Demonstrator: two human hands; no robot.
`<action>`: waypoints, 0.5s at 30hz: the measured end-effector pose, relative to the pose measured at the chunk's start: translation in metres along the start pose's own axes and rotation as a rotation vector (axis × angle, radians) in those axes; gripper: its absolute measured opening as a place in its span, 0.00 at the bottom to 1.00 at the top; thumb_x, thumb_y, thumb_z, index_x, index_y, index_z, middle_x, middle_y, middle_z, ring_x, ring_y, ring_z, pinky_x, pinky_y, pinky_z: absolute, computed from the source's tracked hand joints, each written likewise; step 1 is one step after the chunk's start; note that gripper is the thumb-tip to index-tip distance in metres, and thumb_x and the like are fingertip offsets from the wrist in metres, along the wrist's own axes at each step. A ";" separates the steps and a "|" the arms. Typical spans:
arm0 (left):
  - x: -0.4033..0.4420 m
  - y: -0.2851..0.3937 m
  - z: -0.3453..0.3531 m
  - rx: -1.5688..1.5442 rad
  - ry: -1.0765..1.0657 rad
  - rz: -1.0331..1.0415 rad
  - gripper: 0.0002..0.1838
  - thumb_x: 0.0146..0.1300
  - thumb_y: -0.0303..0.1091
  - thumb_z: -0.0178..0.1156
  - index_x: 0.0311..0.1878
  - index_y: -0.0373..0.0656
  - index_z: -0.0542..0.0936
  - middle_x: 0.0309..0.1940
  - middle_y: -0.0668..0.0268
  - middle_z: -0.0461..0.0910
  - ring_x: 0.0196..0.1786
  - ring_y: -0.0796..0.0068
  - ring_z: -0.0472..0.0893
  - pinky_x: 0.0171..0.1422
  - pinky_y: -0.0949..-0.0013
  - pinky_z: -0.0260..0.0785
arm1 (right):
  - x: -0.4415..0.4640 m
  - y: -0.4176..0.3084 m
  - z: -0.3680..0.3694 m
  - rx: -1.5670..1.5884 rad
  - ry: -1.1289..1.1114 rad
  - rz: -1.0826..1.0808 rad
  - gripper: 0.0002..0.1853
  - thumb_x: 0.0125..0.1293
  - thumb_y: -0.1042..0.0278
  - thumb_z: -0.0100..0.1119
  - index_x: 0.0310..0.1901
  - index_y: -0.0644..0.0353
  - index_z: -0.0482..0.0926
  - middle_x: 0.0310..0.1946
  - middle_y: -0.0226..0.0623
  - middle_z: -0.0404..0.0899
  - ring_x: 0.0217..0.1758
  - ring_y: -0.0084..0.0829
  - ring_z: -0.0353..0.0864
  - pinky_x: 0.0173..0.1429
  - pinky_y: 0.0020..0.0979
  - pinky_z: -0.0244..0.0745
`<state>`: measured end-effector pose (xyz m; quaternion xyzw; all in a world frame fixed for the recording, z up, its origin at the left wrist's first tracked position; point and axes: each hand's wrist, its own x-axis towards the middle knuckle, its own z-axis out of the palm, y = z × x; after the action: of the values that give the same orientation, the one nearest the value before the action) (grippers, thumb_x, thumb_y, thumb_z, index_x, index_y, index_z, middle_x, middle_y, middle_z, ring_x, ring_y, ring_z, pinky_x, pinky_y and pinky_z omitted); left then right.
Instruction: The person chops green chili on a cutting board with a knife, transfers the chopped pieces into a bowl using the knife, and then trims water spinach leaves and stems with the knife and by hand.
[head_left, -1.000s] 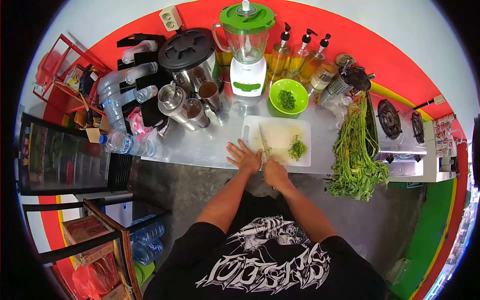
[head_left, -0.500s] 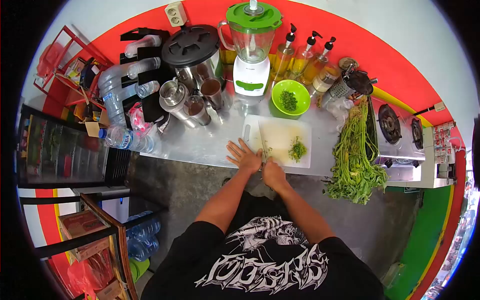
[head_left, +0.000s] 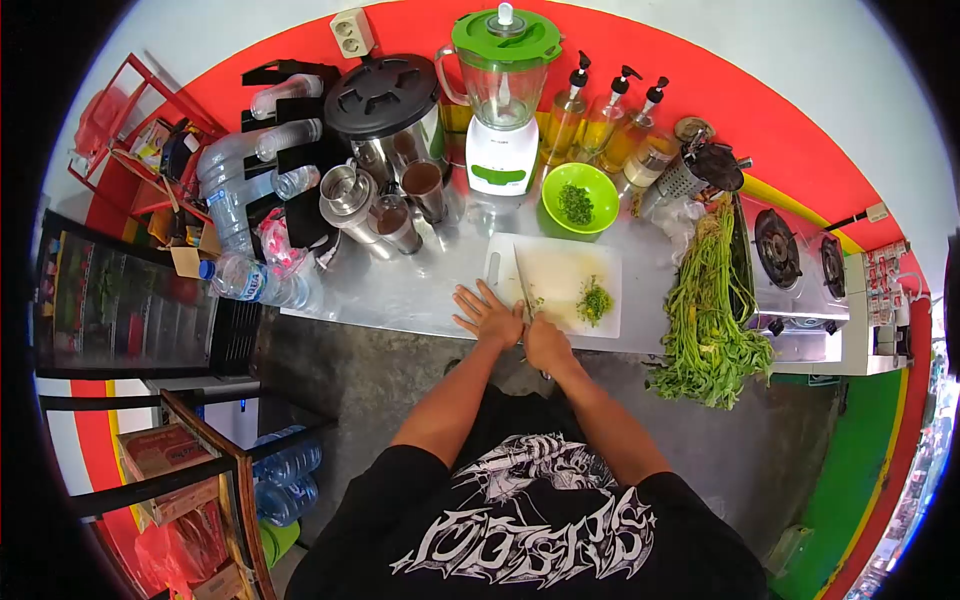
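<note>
My right hand (head_left: 547,347) is wrapped round the handle of a knife (head_left: 523,272), whose blade points away from me over the left part of the white cutting board (head_left: 550,260). My left hand (head_left: 492,318) lies spread beside the board's near left corner, on the metal counter, its thumb side close to the blade. Small green bits sit by the knife near my hands. A small pile of chopped green herbs (head_left: 594,302) rests on the board's right side. Behind the board, a lime green bowl (head_left: 606,207) holds more chopped greens.
A bundle of leafy green stalks (head_left: 710,310) hangs over the counter's front edge at right, beside a gas stove (head_left: 790,280). Along the back stand a blender (head_left: 503,150), pump bottles (head_left: 600,120) and a lidded steel pot (head_left: 385,130). Metal cups (head_left: 395,225) and a water bottle (head_left: 250,280) are left.
The knife blade has turned slightly, its tip shifting a little left. My left hand stays in place, and the herb pile looks the same.
</note>
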<state>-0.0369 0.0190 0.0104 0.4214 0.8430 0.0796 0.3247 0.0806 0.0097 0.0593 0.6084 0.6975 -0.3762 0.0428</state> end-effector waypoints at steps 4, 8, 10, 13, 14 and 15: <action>0.001 -0.003 0.005 -0.022 -0.006 0.008 0.58 0.68 0.63 0.53 0.81 0.37 0.31 0.78 0.36 0.13 0.79 0.38 0.12 0.75 0.28 0.11 | -0.007 -0.001 0.013 0.064 0.024 0.027 0.19 0.72 0.63 0.47 0.55 0.72 0.67 0.45 0.70 0.81 0.52 0.66 0.81 0.58 0.58 0.75; 0.007 -0.007 0.012 -0.004 0.051 0.014 0.60 0.66 0.67 0.55 0.81 0.38 0.34 0.78 0.36 0.15 0.80 0.37 0.14 0.74 0.26 0.12 | 0.001 0.000 0.017 0.075 0.040 0.055 0.20 0.74 0.61 0.47 0.54 0.72 0.68 0.45 0.70 0.81 0.51 0.67 0.81 0.57 0.58 0.75; 0.005 -0.004 0.007 0.013 0.046 0.013 0.59 0.66 0.68 0.54 0.81 0.38 0.34 0.78 0.36 0.15 0.80 0.37 0.14 0.74 0.25 0.12 | -0.001 -0.004 0.014 0.099 0.081 0.070 0.20 0.74 0.59 0.47 0.54 0.72 0.68 0.44 0.70 0.81 0.50 0.67 0.82 0.56 0.59 0.75; 0.003 -0.007 0.002 -0.029 -0.011 0.019 0.56 0.69 0.66 0.49 0.81 0.38 0.33 0.79 0.37 0.15 0.80 0.39 0.14 0.75 0.28 0.11 | -0.002 -0.004 0.013 0.145 0.141 0.061 0.21 0.75 0.57 0.47 0.54 0.71 0.68 0.43 0.70 0.81 0.48 0.67 0.82 0.55 0.59 0.75; 0.003 -0.006 0.002 -0.040 -0.002 0.019 0.56 0.69 0.67 0.48 0.81 0.38 0.33 0.79 0.37 0.15 0.80 0.39 0.14 0.75 0.28 0.11 | -0.004 -0.003 0.015 0.167 0.166 0.043 0.21 0.75 0.56 0.47 0.54 0.71 0.69 0.42 0.70 0.81 0.47 0.67 0.82 0.55 0.60 0.76; 0.004 -0.007 0.006 -0.052 0.006 0.020 0.56 0.70 0.68 0.47 0.82 0.39 0.33 0.79 0.38 0.16 0.80 0.39 0.14 0.75 0.27 0.11 | -0.004 -0.001 0.018 0.169 0.162 0.049 0.21 0.75 0.56 0.47 0.54 0.71 0.69 0.42 0.70 0.81 0.47 0.67 0.82 0.55 0.60 0.76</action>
<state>-0.0396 0.0171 0.0009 0.4211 0.8373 0.1061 0.3322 0.0736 -0.0041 0.0485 0.6551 0.6493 -0.3824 -0.0559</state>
